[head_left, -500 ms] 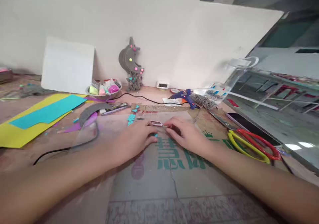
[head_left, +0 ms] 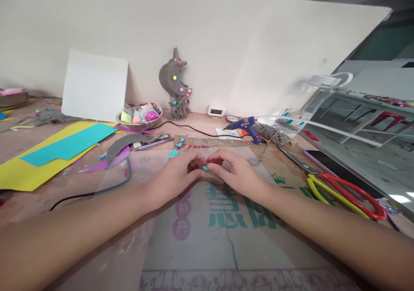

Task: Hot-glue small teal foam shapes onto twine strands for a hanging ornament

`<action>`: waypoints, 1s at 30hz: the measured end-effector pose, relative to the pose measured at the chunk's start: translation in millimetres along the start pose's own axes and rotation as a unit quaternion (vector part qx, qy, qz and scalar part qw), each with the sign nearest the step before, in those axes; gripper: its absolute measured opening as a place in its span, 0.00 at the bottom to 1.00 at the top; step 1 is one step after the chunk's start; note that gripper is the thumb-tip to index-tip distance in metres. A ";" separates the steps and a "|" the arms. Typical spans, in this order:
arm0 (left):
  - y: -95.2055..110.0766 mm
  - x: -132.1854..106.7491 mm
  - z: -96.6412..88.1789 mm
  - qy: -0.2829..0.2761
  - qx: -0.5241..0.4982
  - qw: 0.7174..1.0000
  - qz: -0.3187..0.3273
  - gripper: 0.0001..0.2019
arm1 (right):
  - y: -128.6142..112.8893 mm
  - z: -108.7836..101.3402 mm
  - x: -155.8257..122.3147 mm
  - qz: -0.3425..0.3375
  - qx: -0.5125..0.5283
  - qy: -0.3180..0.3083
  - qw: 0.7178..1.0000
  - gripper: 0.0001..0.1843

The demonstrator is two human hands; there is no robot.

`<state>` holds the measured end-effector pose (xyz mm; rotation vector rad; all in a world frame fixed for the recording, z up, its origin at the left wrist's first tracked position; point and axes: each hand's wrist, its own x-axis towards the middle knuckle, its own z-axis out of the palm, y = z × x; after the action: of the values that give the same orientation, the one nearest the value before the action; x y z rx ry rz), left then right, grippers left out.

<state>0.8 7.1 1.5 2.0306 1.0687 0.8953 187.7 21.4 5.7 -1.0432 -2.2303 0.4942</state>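
Observation:
My left hand (head_left: 176, 174) and my right hand (head_left: 239, 172) meet over a translucent sheet, their fingertips almost touching. Between them is a small teal piece (head_left: 205, 168), apparently soft clay, pinched by the left thumb and index finger. The right thumb and fingertips press against its other side. Just behind the left hand lie several teal shaped pieces (head_left: 174, 153). The translucent sheet (head_left: 155, 239) covers printed cardboard (head_left: 207, 248) with green characters. The fingers hide most of the piece.
A blue glue gun (head_left: 244, 127), grey yarn (head_left: 271, 132) and a bowl of clay packs (head_left: 139, 120) stand at the back. Scissors (head_left: 349, 196) and a phone (head_left: 343, 172) lie right. Teal paper (head_left: 69, 142) lies left. A grey moon ornament (head_left: 174, 77) hangs on the wall.
My hands have come closer together, closing the gap between the fingertips. A small pinkish metallic object seen between them earlier no longer shows. The whole view has shifted slightly.

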 end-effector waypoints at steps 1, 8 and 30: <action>0.4 0.1 0.7 -0.006 -0.010 1.000 0.009 0.04 | 0.3 0.8 -0.1 -0.010 0.001 -0.010 1.000 0.08; 1.3 -1.4 -0.9 0.031 0.008 0.999 -0.009 0.07 | -0.4 1.0 -1.6 0.025 0.028 0.029 0.999 0.08; 2.4 1.6 -3.5 -0.010 0.086 0.996 -0.016 0.12 | 30.2 2.2 2.3 -0.033 -0.119 -0.020 0.992 0.15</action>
<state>-0.4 8.2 5.8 2.1517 1.1997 0.7879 201.7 41.7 -12.0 -1.0812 -2.3939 0.2269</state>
